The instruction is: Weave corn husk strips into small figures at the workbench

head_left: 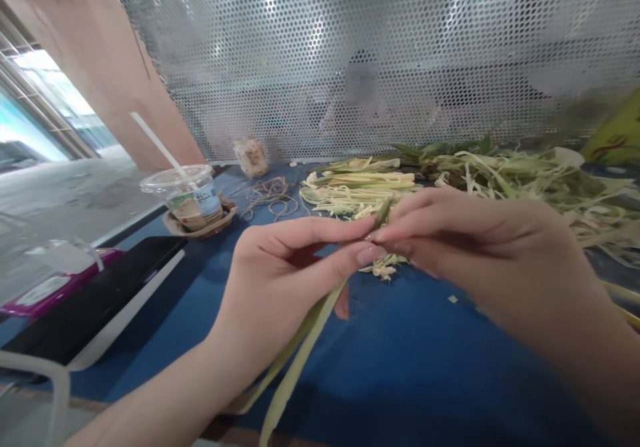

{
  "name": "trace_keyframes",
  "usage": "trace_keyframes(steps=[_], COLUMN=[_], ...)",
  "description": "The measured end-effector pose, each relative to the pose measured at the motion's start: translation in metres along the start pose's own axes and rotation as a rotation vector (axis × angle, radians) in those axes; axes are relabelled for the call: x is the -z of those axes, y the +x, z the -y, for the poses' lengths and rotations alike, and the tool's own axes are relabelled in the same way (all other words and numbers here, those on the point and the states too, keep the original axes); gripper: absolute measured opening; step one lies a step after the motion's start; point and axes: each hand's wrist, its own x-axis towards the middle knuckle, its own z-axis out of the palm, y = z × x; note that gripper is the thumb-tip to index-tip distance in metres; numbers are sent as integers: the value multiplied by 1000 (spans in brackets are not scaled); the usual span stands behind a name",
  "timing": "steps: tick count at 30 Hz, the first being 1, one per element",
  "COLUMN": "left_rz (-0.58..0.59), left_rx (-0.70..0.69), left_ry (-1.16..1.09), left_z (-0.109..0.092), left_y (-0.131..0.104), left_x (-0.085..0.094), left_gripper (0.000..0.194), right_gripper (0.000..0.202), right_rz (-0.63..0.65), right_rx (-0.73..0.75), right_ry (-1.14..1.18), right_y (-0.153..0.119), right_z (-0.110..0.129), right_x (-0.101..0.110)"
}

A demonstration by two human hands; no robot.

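Both hands meet in the middle of the view above a blue tabletop. My left hand point(295, 267) pinches a pale green leaf strip point(305, 354), likely plant husk, between thumb and fingers. Two long ends of it hang below toward the table's near edge. Closed around the strip's short upper end is my right hand point(475, 234), its fingertips touching those of the left. The exact fold between the fingertips is hidden. Behind the hands lies a bundle of similar strips point(360, 184), with small pale scraps point(383, 270) in front of it.
At left, a plastic cup with a straw point(195, 197) stands in a brown holder point(200, 227). Near it are coiled twine point(273, 194), a jar point(251, 156), a black-topped box point(110, 300) and a purple packet point(55, 284). Loose husks point(520, 174) pile at right before a perforated metal panel point(310, 54).
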Motion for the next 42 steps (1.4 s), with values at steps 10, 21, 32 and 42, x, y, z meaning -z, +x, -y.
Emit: trace_keyframes(steps=[10, 21, 32, 42], left_rz=[-90, -150, -137, -159], left_rx=[-169, -314, -338, -303], left_ry=[168, 486, 618, 571], left_z=[-2, 2, 8, 5], left_y=[-4, -10, -14, -10], left_x=[-2, -1, 0, -5], left_gripper=[35, 43, 45, 38], right_gripper=[7, 7, 7, 11], right_rz=[-55, -239, -188, -176], right_rx=[-74, -48, 58, 66], right_ry=[92, -154, -231, -374], right_y=[0, -10, -11, -11], right_z=[-1, 9, 5, 7], right_x=[-2, -11, -9, -12])
